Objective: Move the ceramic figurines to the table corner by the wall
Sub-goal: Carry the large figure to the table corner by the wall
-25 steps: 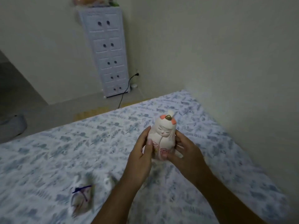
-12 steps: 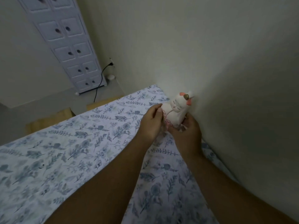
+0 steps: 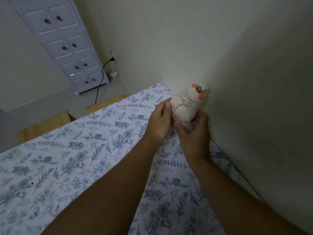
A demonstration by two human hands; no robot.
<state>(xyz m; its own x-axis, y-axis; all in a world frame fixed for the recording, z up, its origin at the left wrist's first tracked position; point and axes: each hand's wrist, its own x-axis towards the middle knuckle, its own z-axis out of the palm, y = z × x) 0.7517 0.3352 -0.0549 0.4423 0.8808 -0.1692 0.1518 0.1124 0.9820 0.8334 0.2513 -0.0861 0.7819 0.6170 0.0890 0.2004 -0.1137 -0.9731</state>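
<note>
A white ceramic figurine (image 3: pixel 188 106) with a painted face, pink dress lines, orange-pink hair pieces and a gold top knot is held close to the wall, near the far right corner of the table (image 3: pixel 105 146). It tilts to the right, its head almost at the wall. My left hand (image 3: pixel 160 121) grips its left side with the thumb on the front. My right hand (image 3: pixel 194 133) cups its base and right side. Whether its base touches the cloth is hidden by my hands.
The table wears a white cloth printed with blue leaves. A cream wall (image 3: pixel 245 82) runs along its right edge. A white drawer cabinet (image 3: pixel 67 46) stands on the floor beyond, with a black cable (image 3: pixel 101 77) plugged into a socket. Wooden stools (image 3: pixel 47 124) sit past the far edge.
Both hands carried the figurine from the middle of the table to the far right corner by the wall. It now leans right. A second figurine at lower left has left the view.
</note>
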